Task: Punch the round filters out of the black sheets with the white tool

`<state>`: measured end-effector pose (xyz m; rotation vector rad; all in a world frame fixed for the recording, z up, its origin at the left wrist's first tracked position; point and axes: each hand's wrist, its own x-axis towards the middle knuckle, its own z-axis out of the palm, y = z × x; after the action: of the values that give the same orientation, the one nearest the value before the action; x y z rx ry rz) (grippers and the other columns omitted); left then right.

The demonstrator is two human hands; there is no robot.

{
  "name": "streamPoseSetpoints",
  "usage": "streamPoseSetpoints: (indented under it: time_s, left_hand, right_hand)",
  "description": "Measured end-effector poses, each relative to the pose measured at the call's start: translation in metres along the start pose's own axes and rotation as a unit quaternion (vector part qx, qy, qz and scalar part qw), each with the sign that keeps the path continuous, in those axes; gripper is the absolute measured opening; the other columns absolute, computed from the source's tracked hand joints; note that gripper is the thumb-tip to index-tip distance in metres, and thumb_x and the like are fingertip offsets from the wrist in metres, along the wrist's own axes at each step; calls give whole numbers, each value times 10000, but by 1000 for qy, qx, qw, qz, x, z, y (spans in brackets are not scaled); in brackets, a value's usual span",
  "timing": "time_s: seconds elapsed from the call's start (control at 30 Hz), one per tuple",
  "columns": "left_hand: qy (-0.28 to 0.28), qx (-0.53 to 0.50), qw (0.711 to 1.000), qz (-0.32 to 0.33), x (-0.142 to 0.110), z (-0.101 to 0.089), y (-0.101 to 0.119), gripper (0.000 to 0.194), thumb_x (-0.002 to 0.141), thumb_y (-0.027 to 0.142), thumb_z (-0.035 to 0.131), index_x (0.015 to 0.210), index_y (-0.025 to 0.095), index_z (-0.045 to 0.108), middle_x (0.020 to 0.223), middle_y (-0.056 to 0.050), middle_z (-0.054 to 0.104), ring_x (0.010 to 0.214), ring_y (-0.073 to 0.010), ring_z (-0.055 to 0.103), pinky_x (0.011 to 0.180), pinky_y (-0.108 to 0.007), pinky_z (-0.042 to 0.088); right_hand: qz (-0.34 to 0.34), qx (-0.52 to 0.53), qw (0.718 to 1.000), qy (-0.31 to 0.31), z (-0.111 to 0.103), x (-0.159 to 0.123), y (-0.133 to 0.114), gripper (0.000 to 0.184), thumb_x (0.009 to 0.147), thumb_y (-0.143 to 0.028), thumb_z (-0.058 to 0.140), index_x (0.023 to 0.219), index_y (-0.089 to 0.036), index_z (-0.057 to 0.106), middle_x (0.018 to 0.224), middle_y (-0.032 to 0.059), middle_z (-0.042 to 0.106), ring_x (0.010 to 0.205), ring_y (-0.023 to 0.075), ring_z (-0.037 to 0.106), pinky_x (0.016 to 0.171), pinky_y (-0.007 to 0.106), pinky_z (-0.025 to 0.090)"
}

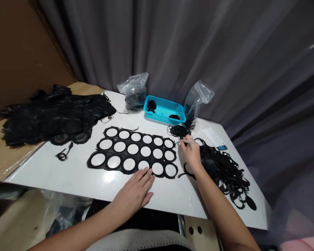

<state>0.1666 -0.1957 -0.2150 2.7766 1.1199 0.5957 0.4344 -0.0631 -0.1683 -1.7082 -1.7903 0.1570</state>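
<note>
A black rubber sheet (125,139) with three rows of round holes lies flat on the white table (68,174). My left hand (136,188) rests flat on its front edge, fingers stretched out. Closed around a thin pale-handled tool (189,141) is my right hand (191,153), at the sheet's far right corner. The tool's narrow tip points left, close to the last ring of the back row; whether it touches cannot be made out. Just behind the right hand sits a loose heap of thin black rings (180,131).
A pile of black sheets (49,118) fills the left end. Black perforated scraps (225,170) lie beside my right forearm. At the back, a blue basket (163,120) holds black rings, between two clear bags, one left (134,94) and one right (197,99). A grey curtain (172,45) hangs behind.
</note>
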Motion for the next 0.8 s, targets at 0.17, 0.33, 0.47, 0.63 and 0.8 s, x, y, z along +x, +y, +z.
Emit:
streamPoseSetpoints:
  time_s: [0.17,0.33,0.47,0.63,0.8]
  left_hand:
    - [26,-34,999,-19,-8,-16,-3,468,1002,313,522,1435,146,463,1456,-148,523,1386,-298,445,1137,-464,404]
    - [35,7,997,-61,-22,-27,-14,418,1011,330,505,1374,123,520,1375,-181,573,1313,-329,513,1075,-489,459]
    - [27,37,997,-54,-30,-24,-16,414,1015,335,497,1353,100,538,1368,-183,582,1336,-326,492,1080,-464,457]
    - [30,58,997,-50,-32,-18,-14,434,1017,351,489,1355,83,540,1375,-187,584,1351,-326,479,1101,-460,436]
    - [29,68,996,-43,-33,-17,-14,443,1017,339,486,1366,72,534,1380,-189,582,1344,-327,490,1105,-457,430]
  right_hand:
    - [152,309,916,-204,23,-11,-30,254,781,-372,650,701,-227,457,645,-31,583,470,117,510,434,236,362]
    - [241,516,764,-303,44,-34,-65,413,640,-381,844,721,-210,476,746,-3,625,699,171,683,430,195,468]
    - [239,537,730,-349,42,-51,-79,401,679,-383,845,741,-193,497,819,14,656,781,170,699,664,254,553]
    - [92,393,846,-349,35,-75,-86,220,836,-317,674,759,-207,499,878,12,650,863,178,629,777,294,480]
    - [17,304,900,-312,36,-91,-91,179,883,-289,582,748,-220,486,921,23,655,901,197,603,824,317,448]
